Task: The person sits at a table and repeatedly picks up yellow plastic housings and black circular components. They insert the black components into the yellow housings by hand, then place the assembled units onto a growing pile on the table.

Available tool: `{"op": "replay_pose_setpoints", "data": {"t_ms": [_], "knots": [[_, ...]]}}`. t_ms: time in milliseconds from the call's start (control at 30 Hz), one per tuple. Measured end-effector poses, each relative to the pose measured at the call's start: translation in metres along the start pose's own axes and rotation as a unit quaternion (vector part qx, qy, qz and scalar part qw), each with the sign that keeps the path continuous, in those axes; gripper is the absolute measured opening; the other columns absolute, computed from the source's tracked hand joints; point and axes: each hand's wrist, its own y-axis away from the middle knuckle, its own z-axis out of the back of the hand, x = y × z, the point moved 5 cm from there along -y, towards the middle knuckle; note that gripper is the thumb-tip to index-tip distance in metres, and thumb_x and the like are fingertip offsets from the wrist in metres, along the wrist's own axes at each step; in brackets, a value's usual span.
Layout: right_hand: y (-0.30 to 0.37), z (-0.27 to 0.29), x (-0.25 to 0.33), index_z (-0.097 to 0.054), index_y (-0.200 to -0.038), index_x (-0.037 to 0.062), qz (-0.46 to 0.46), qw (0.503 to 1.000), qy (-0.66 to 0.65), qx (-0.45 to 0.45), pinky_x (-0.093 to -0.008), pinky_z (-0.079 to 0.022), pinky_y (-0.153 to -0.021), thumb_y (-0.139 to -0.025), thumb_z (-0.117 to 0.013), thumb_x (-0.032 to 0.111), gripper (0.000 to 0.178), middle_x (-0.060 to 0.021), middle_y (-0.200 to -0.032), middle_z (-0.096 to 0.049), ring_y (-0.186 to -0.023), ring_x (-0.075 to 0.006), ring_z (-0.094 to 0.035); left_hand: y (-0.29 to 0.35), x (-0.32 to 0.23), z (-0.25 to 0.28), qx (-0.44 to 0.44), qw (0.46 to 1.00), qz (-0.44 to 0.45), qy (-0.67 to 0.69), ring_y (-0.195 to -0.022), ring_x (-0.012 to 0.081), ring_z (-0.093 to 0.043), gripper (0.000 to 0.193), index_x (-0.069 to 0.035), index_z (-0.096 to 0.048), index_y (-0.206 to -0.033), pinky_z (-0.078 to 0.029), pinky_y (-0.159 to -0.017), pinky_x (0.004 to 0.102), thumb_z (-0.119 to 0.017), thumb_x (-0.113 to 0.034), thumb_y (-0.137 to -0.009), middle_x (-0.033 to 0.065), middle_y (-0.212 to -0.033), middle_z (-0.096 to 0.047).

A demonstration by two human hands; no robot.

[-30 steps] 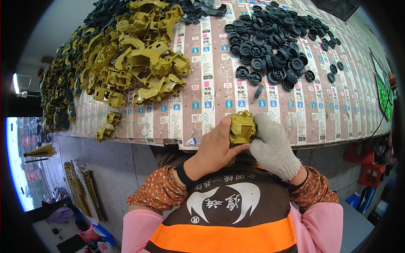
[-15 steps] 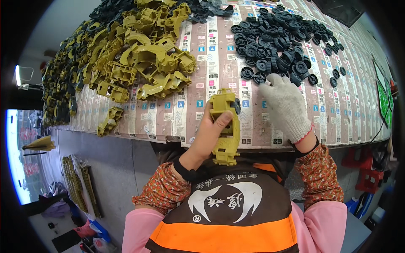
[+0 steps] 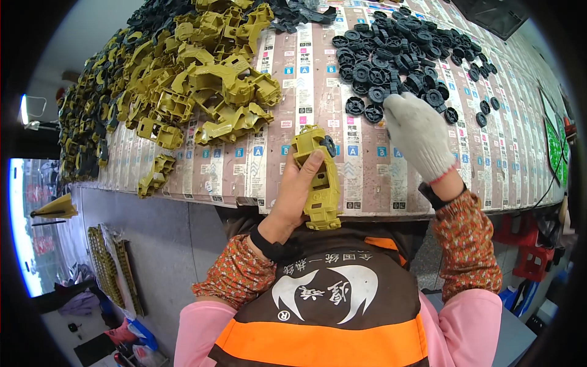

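Observation:
My bare left hand is closed around a mustard-yellow plastic toy vehicle body, held tilted over the table's near edge with my thumb on top. A dark wheel sits at the right side of its far end. My right hand, in a whitish knitted glove, is at the near edge of a heap of dark toy wheels. Its fingers are curled and pressed together. The fingertips are partly hidden, and whatever they hold cannot be made out.
A big pile of yellow vehicle bodies covers the table's left side. Farther left lie bodies mixed with dark parts. One loose yellow body rests near the front edge. Red stools stand below on the right.
My right hand has shifted slightly farther over the wheel heap, its fingers more curled. The yellow body in my left hand has moved a little left and away from me, tilting slightly.

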Motion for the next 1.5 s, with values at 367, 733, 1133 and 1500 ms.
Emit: {"op": "replay_pose_setpoints", "data": {"t_ms": [367, 733, 1133, 1500], "knots": [[-0.010, -0.023, 0.028, -0.060, -0.095, 0.0026, 0.068, 0.996, -0.054, 0.000, -0.0493, -0.057, -0.080, -0.088, -0.070, 0.016, 0.018, -0.0195, -0.099, -0.066, -0.092, -0.0389, -0.069, 0.008, -0.009, 0.008, 0.020, 0.995, -0.005, 0.093, -0.087, 0.0127, -0.070, 0.046, -0.010, -0.053, -0.134, -0.062, -0.073, 0.0306, -0.068, -0.042, -0.104, 0.0026, -0.104, -0.066], [0.086, -0.002, 0.094, -0.065, -0.122, 0.0036, -0.031, 0.898, -0.427, 0.101, -0.0431, -0.058, -0.081, -0.091, -0.071, 0.005, 0.032, -0.0217, -0.099, -0.073, -0.094, -0.0404, -0.074, 0.008, -0.027, -0.001, -0.024, 0.986, -0.133, 0.094, -0.081, 0.0135, -0.071, 0.033, -0.010, -0.055, -0.126, -0.063, -0.070, 0.0316, -0.070, -0.031, -0.105, 0.0026, -0.099, -0.067], [0.108, 0.003, 0.101, -0.061, -0.130, -0.0006, -0.027, 0.907, -0.415, 0.060, -0.0484, -0.057, -0.075, -0.092, -0.065, 0.000, 0.039, -0.0261, -0.096, -0.071, -0.088, -0.0447, -0.073, 0.021, -0.035, -0.006, -0.072, 0.966, -0.248, -0.006, -0.109, 0.0126, -0.062, 0.060, -0.009, -0.039, -0.147, -0.056, -0.096, 0.0314, -0.075, -0.007, -0.099, 0.0029, -0.123, -0.059], [0.120, -0.002, 0.100, -0.060, -0.118, 0.0010, -0.024, 0.908, -0.397, 0.128, -0.0545, -0.055, -0.070, -0.084, -0.060, -0.001, 0.034, -0.0269, -0.086, -0.070, -0.080, -0.0482, -0.070, 0.041, -0.030, -0.043, 0.090, 0.926, -0.360, -0.065, -0.127, 0.0186, -0.059, 0.073, -0.008, -0.038, -0.148, -0.050, -0.108, 0.0360, -0.080, 0.002, -0.090, 0.0087, -0.141, -0.054]]}}
